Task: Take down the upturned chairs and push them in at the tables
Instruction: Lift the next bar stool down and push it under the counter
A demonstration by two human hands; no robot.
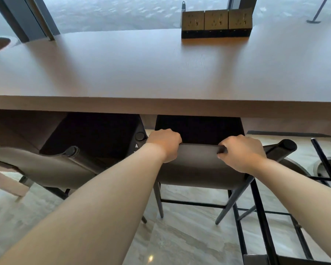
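Note:
A dark grey chair (197, 165) stands upright on the floor in front of me, its seat partly under the long brown table (141, 73). My left hand (163, 144) and my right hand (241, 152) both grip the top edge of its backrest, fingers curled over it. A second matching chair (52, 165) stands to the left, its seat also tucked under the table.
A block of brass-coloured power sockets (216, 22) sits at the table's far right. A black metal frame (262, 217), perhaps another chair, stands at the lower right. Windows lie beyond the table. The floor is pale marble.

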